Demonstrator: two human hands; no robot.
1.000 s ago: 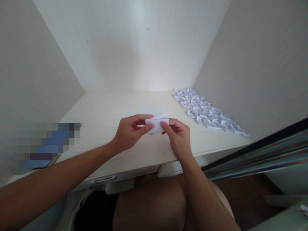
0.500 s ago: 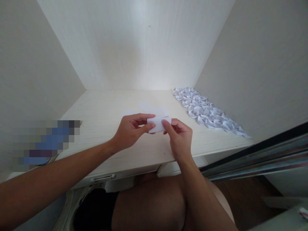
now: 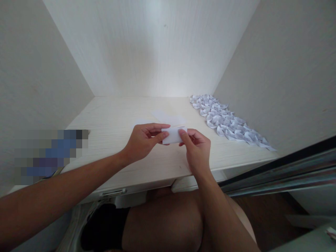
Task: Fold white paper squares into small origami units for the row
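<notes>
- Over the mid part of the white tabletop [image 3: 105,112], a small folded white paper [image 3: 174,136] is held up btwn both hands, long side running L–R, w/ a thin loose edge showing along its far side.
- L hand [image 3: 141,141]: closed on the paper's L end, thumb on the face toward the cam, index along the far edge; other fingertips partly hidden behind.
- R hand [image 3: 198,150]: clamped on the paper's R end, thumb pressed flat on its face, rest of fingers curled behind, partly hidden.
- Flat white sheets [image 3: 160,115] lie on the tabletop just past the hands, overlapping a bit; another pale sheet [image 3: 141,121] sits to their L, partly behind L hand.
- Lots of folded paper pcs [image 3: 228,122] on the R side, packed close in a diagonal band from far corner to near R edge, along the R wall [image 3: 283,77].
- Near L: pixelated item [image 3: 52,154], mostly blue, can't tell what.
- Far side: pale upright back panel [image 3: 131,52].
- Tabletop's near edge: metal handle [image 3: 114,192] on the front, L of ctr.
- Below: person's bare leg [image 3: 162,222], black cloth [image 3: 103,227] to its L.
- Near R: dark-edged panel [image 3: 283,171] at a slant, brown floor [image 3: 273,217] below.
</notes>
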